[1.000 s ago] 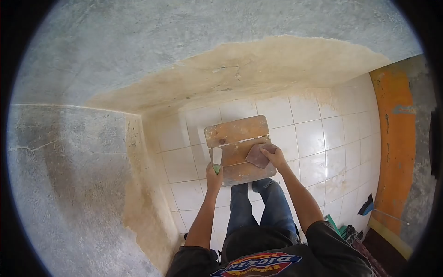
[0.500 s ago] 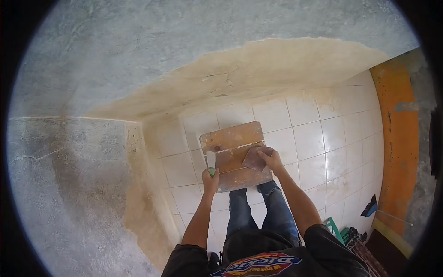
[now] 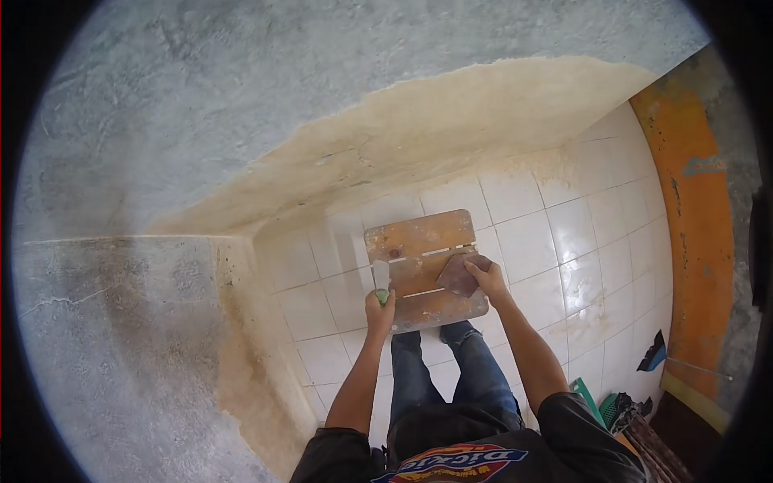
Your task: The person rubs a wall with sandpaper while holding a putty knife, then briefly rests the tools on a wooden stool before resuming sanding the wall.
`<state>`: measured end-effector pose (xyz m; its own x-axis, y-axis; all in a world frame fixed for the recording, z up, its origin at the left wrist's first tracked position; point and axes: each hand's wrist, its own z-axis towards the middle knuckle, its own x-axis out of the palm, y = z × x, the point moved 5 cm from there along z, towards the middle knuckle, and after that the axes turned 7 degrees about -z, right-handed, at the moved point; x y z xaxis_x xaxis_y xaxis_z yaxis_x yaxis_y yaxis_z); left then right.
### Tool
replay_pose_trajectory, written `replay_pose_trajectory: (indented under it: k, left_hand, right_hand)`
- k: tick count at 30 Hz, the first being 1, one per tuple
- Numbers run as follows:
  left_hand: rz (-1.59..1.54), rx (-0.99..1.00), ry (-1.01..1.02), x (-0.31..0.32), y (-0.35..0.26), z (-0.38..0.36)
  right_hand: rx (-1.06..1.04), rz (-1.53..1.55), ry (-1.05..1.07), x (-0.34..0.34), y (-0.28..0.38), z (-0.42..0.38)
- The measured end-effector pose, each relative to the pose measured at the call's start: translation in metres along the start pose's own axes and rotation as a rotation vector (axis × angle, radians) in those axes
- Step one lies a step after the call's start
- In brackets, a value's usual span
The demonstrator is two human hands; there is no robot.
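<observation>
My left hand [image 3: 379, 312] is closed around the green handle of a putty knife [image 3: 381, 274], whose pale blade points away from me. In my right hand [image 3: 490, 282] a folded sheet of brownish sandpaper [image 3: 458, 278] is pinched between thumb and fingers. Both hands are over a wooden slatted stool [image 3: 420, 231], worn and spotted with pale marks, which stands in front of my legs. The knife overlaps the stool's left edge in this view, while the sandpaper overlaps its right half.
White floor tiles [image 3: 519, 241] surround the stool. Ahead rises a wall [image 3: 451, 109] with a grey upper part and bare beige lower area. Another patchy wall [image 3: 137, 338] stands at left. To the right are an orange strip [image 3: 692, 241], a dustpan-like blue-black piece [image 3: 654, 352] and green items [image 3: 592, 400].
The view has shifted slightly, so the stool and both hands appear a little further right. Both hands keep hold of the putty knife and sandpaper.
</observation>
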<state>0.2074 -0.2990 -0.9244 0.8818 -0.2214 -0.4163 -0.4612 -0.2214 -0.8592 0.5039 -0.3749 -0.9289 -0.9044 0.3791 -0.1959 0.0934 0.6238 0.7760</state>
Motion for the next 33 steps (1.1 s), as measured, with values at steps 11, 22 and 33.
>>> replay_pose_trajectory:
  k: [11, 22, 33]
  left_hand:
    - [-0.033, 0.097, 0.124, 0.066, 0.016, -0.026]
    - [0.008, 0.018, 0.141, 0.069, -0.004, -0.021]
    - [0.109, 0.085, 0.16, 0.074, -0.018, -0.032]
  right_hand:
    - [-0.036, -0.096, 0.042, -0.056, -0.022, 0.015]
    - [-0.026, -0.049, 0.074, -0.07, -0.014, 0.007]
    - [-0.053, -0.316, 0.023, -0.068, -0.001, -0.003]
